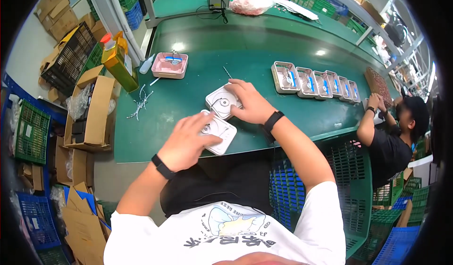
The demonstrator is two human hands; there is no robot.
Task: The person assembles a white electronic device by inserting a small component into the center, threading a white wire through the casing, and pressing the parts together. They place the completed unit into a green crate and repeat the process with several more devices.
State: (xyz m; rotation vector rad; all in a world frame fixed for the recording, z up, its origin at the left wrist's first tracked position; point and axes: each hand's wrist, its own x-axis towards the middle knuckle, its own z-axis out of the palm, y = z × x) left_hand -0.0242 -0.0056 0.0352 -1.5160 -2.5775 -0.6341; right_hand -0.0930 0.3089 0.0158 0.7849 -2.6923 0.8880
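Two white square plastic housings lie close together at the near side of the green bench. My left hand grips the nearer housing, with its thumb across the face and its fingers at the far-left edge. My right hand holds the farther housing, thumb on the face and fingers over its far edge. A round part with a small centre ring shows in the farther housing, and a dark thin wire runs near it. My fingers hide part of both housings.
A pink housing with a blue part stands at the back left, near a yellow-green can and cut ties. Several white open housings form a row at the right. A co-worker sits beyond a green crate.
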